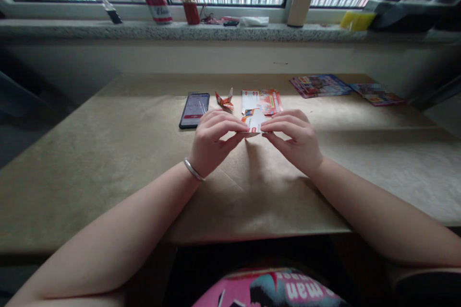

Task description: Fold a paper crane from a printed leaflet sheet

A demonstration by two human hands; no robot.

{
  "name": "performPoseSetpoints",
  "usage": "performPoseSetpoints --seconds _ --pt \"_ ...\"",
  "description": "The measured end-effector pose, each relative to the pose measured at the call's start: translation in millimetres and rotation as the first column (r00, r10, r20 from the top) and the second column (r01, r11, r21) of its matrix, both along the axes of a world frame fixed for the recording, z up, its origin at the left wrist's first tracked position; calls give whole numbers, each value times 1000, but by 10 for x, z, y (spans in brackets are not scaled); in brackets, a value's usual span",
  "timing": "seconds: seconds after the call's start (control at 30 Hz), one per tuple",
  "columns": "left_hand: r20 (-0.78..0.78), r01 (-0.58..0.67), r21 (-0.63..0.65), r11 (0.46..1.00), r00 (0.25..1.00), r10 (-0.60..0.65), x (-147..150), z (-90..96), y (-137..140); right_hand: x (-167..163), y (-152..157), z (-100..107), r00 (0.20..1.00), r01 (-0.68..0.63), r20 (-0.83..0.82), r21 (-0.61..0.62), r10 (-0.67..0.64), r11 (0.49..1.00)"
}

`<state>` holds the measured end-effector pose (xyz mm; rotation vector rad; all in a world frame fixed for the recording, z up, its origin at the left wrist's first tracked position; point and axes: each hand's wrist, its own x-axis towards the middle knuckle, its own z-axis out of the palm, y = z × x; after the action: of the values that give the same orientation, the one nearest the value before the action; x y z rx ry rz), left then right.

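Note:
A small folded piece of printed paper [254,120], white with orange and red print, is held just above the table between both hands. My left hand [216,136], with a silver bangle at the wrist, pinches its left edge between thumb and fingers. On the opposite edge, my right hand [297,136] grips it the same way. Just beyond the hands lie a red and white printed leaflet [264,100] and a folded red paper figure [225,100] with pointed tips. A phone [195,110] with a lit screen rests beside my left hand.
Colourful leaflets [320,85] lie in a stack at the back right, with more printed sheets [376,93] beside them. Along the granite windowsill [137,32] stand a red can [157,4], a red lighter-like object [191,9] and a yellow item [357,20]. The table's front edge is close to my body.

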<state>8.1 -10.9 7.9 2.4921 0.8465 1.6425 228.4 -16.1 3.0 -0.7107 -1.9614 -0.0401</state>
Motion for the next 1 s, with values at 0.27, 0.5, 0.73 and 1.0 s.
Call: performPoseSetpoints --seconds 0.27,0.5,0.73,1.0 --pt "-40 65 -18 998 997 -66 5 16 -4 -13 -32 34 999 -41 4 11 40 999" --pt "-15 124 -53 991 992 -125 56 -56 -4 -37 -45 17 999 -37 -21 -37 36 999" --pt "-54 -33 32 999 998 35 23 -27 -7 -62 -83 28 998 -23 -53 -61 20 998" --pt "-19 -20 20 1000 1000 21 21 -9 -19 -105 -132 58 990 -37 -141 -79 25 996"
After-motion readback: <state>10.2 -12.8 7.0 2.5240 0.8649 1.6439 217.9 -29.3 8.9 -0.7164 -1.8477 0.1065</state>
